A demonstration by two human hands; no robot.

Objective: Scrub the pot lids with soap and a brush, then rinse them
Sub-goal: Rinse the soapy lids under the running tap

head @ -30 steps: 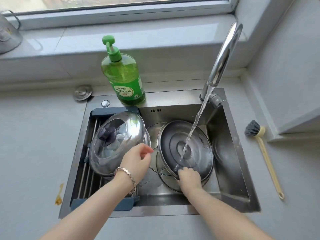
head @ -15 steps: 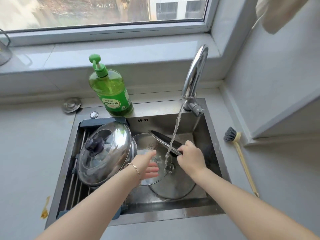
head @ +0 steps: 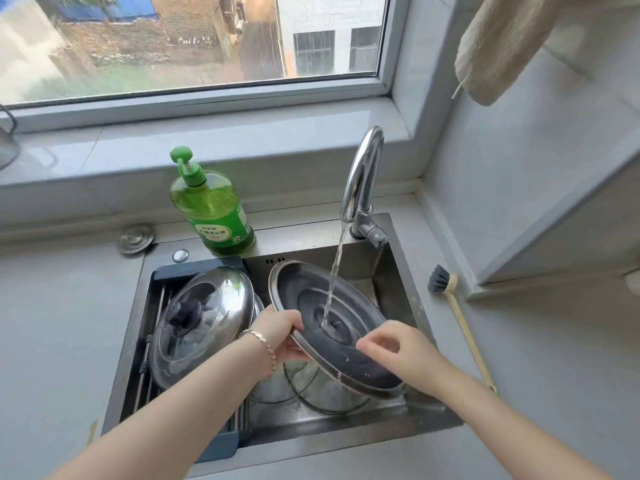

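Turned face-up since earlier, the round dark steel pot lid (head: 308, 299) is gripped at its rim by the left hand (head: 280, 332) over the steel sink (head: 349, 433), with the right hand (head: 394, 344) empty and its fingers (head: 367, 346) loosely curled; slow rotation under the water stream (head: 334, 278) is advised.

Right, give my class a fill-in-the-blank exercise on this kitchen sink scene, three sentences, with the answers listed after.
1. The left hand grips the dark lid under the running ___ from the faucet.
2. The soap bottle behind the sink is ___ in colour.
3. The brush lies on the counter to the ___ of the sink.

Missing words: water; green; right.
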